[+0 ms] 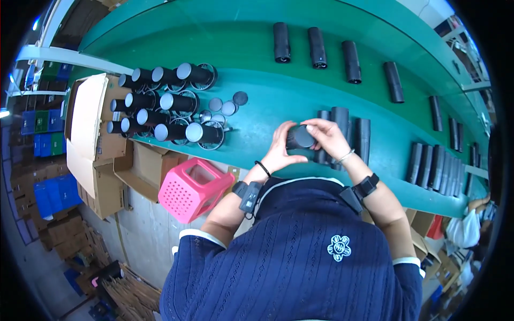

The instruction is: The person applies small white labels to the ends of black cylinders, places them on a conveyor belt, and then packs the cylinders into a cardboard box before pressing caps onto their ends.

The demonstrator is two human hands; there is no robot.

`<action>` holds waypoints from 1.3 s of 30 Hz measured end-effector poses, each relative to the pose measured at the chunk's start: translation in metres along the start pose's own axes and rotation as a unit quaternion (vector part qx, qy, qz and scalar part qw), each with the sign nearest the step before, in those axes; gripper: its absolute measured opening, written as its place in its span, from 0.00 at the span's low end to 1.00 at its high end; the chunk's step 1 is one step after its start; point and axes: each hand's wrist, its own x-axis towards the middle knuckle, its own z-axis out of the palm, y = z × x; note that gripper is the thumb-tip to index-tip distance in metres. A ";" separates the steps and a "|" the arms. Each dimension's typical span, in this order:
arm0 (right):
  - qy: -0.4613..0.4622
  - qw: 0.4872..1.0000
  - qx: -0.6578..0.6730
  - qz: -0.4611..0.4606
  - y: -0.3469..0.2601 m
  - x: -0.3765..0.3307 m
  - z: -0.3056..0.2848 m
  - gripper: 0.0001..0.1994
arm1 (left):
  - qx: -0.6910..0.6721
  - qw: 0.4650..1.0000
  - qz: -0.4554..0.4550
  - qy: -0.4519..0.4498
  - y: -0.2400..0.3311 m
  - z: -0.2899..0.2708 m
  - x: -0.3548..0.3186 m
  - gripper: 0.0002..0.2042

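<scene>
Navy knitted sleeves frame both hands: left hand (279,151) and right hand (326,137) close around a black cylindrical tube (300,137) held between them above the green table (257,112).

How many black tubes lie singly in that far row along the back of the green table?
5 at least: the black tubes sit spaced along the back, at far left, next, middle, then and. More toward the right rim blur together, so some may go uncounted.
</scene>
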 end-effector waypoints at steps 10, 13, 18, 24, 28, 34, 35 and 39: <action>0.193 0.973 0.128 -0.026 -0.050 0.006 -0.050 0.20 | -0.373 0.884 -0.254 0.123 -0.031 -0.052 0.087 0.27; 0.207 0.974 0.089 -0.012 -0.031 -0.028 -0.076 0.16 | -0.357 0.886 -0.242 0.171 -0.076 -0.090 0.146 0.41; 0.302 0.949 0.072 0.053 0.018 -0.103 -0.108 0.10 | 0.032 0.905 -0.238 0.350 -0.104 -0.108 0.231 0.41; 0.455 0.876 0.140 0.083 0.060 -0.170 -0.120 0.09 | 0.308 0.849 -0.350 0.247 -0.135 -0.132 0.278 0.39; 0.455 0.876 0.126 0.100 0.062 -0.179 -0.116 0.08 | 0.383 0.835 -0.359 0.165 -0.155 -0.126 0.279 0.38; 0.407 0.909 0.005 0.096 0.045 -0.158 -0.120 0.09 | 0.225 0.948 0.225 0.031 -0.063 -0.026 0.227 0.22; 0.400 0.913 0.005 0.086 0.047 -0.154 -0.123 0.09 | 0.234 0.928 0.284 -0.065 -0.009 -0.005 0.202 0.25; 0.356 0.932 0.002 0.062 0.035 -0.132 -0.123 0.09 | 0.196 0.838 0.330 -0.388 0.050 0.049 0.124 0.48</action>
